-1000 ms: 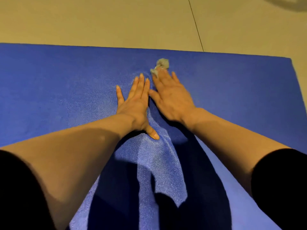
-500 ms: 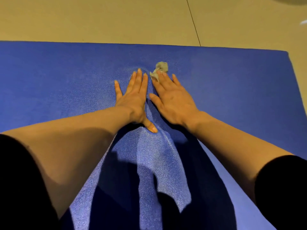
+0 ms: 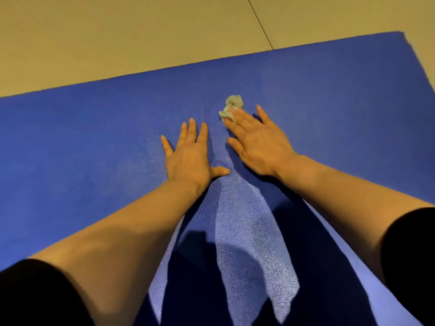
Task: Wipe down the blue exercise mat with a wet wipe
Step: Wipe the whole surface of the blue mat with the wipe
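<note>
Apart now, both hands: left hand (image 3: 188,158) flat on mat (image 3: 94,149), right hand (image 3: 256,142) fingers (image 3: 235,116) straight, pressing wipe (image 3: 231,105), frame centre.

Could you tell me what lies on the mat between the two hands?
Nothing: in the head view only a bare strip of the blue mat separates the left hand from the right hand, whose fingers press the wipe.

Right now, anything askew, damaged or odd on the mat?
Nothing damaged. The wet wipe is a crumpled grey wad, mostly poking out past the right hand's straight fingertips, so little of it meets the blue mat. The left hand lies flat, bare, beside it. The mat lies flat on the beige floor.
</note>
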